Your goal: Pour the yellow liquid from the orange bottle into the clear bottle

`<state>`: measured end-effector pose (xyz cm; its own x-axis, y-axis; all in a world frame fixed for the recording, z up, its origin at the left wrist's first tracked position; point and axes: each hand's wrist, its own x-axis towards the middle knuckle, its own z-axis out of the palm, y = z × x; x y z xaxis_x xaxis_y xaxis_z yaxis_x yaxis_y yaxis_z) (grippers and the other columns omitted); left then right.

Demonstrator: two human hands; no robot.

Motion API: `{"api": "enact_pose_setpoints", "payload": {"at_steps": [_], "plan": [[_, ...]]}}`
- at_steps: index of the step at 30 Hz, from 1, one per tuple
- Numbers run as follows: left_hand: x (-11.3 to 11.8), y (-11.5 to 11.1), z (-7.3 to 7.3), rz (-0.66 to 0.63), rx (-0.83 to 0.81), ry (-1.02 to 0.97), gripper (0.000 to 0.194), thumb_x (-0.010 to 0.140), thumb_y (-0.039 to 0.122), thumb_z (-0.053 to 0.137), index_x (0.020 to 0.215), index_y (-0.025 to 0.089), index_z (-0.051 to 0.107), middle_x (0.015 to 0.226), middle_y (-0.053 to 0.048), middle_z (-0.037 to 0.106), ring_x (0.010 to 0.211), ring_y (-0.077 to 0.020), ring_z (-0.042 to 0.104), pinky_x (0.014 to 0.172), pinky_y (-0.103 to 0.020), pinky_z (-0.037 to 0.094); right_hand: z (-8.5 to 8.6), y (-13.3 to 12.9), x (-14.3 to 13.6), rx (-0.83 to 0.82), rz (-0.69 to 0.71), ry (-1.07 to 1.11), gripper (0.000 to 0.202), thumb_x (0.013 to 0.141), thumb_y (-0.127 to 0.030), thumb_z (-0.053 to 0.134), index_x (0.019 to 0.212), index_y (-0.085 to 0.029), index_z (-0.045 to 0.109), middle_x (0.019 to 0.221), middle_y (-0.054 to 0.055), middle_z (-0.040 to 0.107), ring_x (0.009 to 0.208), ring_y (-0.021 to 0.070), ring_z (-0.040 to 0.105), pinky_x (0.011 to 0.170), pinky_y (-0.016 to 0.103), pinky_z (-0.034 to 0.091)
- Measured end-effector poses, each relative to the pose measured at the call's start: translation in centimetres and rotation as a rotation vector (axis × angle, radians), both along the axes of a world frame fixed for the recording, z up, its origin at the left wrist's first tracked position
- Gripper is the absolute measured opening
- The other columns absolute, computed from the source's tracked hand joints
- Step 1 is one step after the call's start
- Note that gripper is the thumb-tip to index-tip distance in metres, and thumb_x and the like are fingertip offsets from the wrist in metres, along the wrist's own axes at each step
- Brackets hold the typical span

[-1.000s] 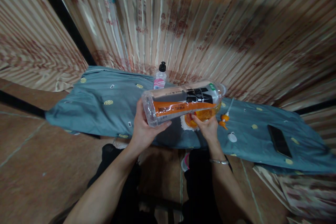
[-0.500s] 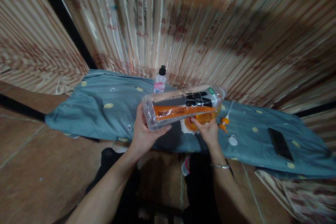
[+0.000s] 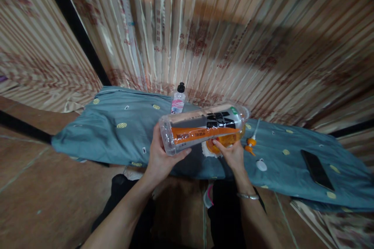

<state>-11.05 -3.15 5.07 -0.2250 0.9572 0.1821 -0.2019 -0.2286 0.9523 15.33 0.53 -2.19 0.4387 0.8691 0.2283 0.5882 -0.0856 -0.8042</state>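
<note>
Above the near middle of the desk (image 3: 128,140), I have the left hand (image 3: 162,151) wrapped around the base end of a large clear bottle (image 3: 204,126), thumb along its near side. The bottle lies nearly level, base to the left and neck to the right, its grey, black and orange label facing up. Just below it, the right hand (image 3: 233,155) grips an orange container (image 3: 226,142), thumb on its near face; the fingers are mostly hidden from me, and I can't tell whether bottle and container touch. A white piece with a ragged edge (image 3: 210,152) shows at the container's left end.

Just right of the right hand I see an orange pump head with a white tube (image 3: 250,144) lying on the cloth, and nearer, a round white piece (image 3: 261,165). Well to the right lies a black phone (image 3: 318,169). On the far side, behind the large bottle, a small bottle with a black cap (image 3: 177,103) stands upright. Teal patterned cloth covers the desk, and a pleated curtain (image 3: 193,35) hangs beyond its far edge.
</note>
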Motion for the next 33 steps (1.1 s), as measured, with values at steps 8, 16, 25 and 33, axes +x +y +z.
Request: {"api": "enact_pose_setpoints", "payload": {"at_steps": [8,16,25,33], "plan": [[0.0,-0.1,0.1,-0.012,-0.055,0.016,0.092,0.050,0.034,0.097,0.129,0.017,0.052,0.134,-0.017,0.069,0.126,-0.0392,0.070,0.112,-0.059,0.056,0.0,0.1,0.0,0.000,0.009,0.009,0.088,0.053,-0.084,0.078,0.110,-0.017,0.065,0.105,0.021,0.078,0.101,0.0419,0.075,0.092,0.055,0.058],[-0.1,-0.1,-0.3,-0.014,-0.056,0.024,0.097,0.048,0.038,0.098,0.131,0.018,0.052,0.130,-0.016,0.070,0.120,-0.0389,0.073,0.107,-0.058,0.060,-0.9,0.2,0.4,0.042,0.039,0.012,0.083,0.059,-0.079,0.080,0.113,-0.017,0.067,0.112,0.020,0.078,0.103,0.0401,0.075,0.096,0.055,0.058],[-0.1,-0.2,-0.3,0.002,0.018,0.059,0.086,0.054,0.036,0.098,0.126,0.019,0.055,0.129,-0.014,0.070,0.125,-0.0375,0.071,0.109,-0.055,0.059,-1.0,0.2,0.4,0.052,0.000,-0.051,0.094,0.057,-0.085,0.077,0.118,-0.014,0.065,0.114,0.023,0.077,0.109,0.0433,0.073,0.098,0.057,0.057],[0.0,-0.2,-0.2,0.004,-0.012,0.055,0.093,0.052,0.038,0.098,0.131,0.018,0.053,0.131,-0.016,0.070,0.122,-0.0384,0.072,0.108,-0.057,0.060,-0.9,0.1,0.2,0.032,-0.011,-0.033,0.087,0.059,-0.082,0.078,0.113,-0.015,0.067,0.112,0.022,0.077,0.109,0.0435,0.073,0.096,0.058,0.058]]}}
